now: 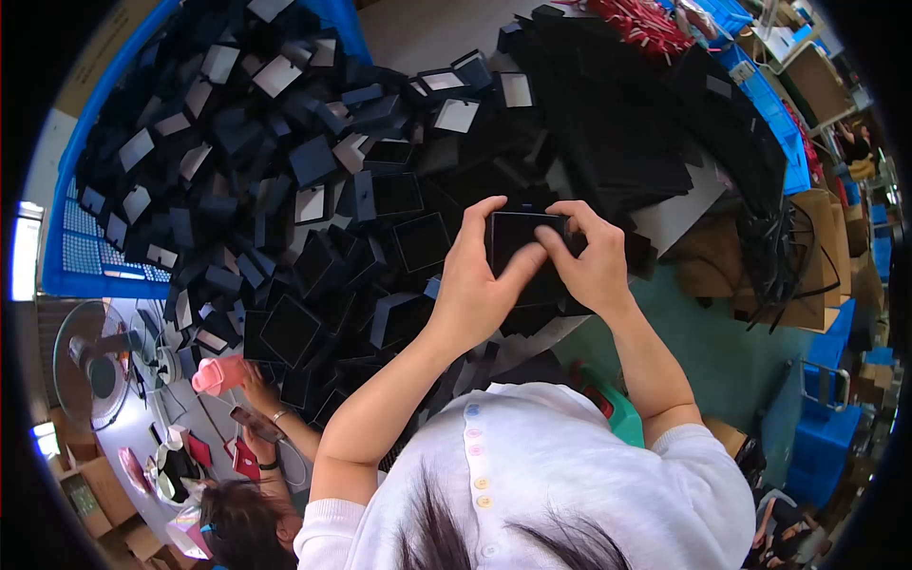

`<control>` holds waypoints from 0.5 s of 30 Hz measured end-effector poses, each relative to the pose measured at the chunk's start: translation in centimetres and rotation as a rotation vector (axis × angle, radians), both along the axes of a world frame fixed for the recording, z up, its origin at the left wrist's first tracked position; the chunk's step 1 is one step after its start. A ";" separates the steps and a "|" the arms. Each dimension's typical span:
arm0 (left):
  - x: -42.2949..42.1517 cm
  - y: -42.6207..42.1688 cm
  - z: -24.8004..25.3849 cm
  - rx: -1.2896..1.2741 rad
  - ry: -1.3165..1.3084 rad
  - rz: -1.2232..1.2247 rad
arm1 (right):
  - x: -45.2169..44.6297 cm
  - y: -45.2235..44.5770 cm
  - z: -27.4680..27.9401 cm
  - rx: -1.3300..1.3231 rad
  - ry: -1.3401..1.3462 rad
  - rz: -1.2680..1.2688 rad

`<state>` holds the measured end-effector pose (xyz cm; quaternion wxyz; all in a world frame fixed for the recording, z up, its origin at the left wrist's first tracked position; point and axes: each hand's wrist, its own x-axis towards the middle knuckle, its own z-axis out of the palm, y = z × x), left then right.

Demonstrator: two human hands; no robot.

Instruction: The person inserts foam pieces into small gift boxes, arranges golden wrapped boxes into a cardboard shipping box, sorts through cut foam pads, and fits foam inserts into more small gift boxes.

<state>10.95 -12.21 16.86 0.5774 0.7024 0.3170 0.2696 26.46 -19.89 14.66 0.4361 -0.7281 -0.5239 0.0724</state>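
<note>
Left hand (475,280) and right hand (594,261): both hold one black box (511,228), left hand on its left side, right hand on its right. Fingers curve around the far corners; both thumbs lie over the box, their tips close together, right thumb slightly blurred. Box position: in front of the white shirt (570,446), above the near edge of the tabletop (408,33).

Left of the hands: a large heap of dark blue and black boxes (312,161), many with pale inner faces showing, piled against and inside a blue crate (104,285). Beyond and right of the hands: black sheets (627,142) in stacks, with red strips (646,27) past them.

Lower left: a second person holds a phone (255,425), with a pink bottle (218,374) beside the other hand. A fan (92,366) stands near.
</note>
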 end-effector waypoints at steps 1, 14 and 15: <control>-0.5 0.2 -0.3 -0.002 0.002 0.013 | -0.3 0.5 -0.1 -0.002 0.002 0.013; -4.9 1.1 2.1 -0.233 -0.168 0.035 | -2.4 2.0 2.4 0.032 0.790 0.299; -5.0 1.4 1.9 -0.223 -0.157 0.025 | -2.7 2.5 2.1 0.031 0.801 0.263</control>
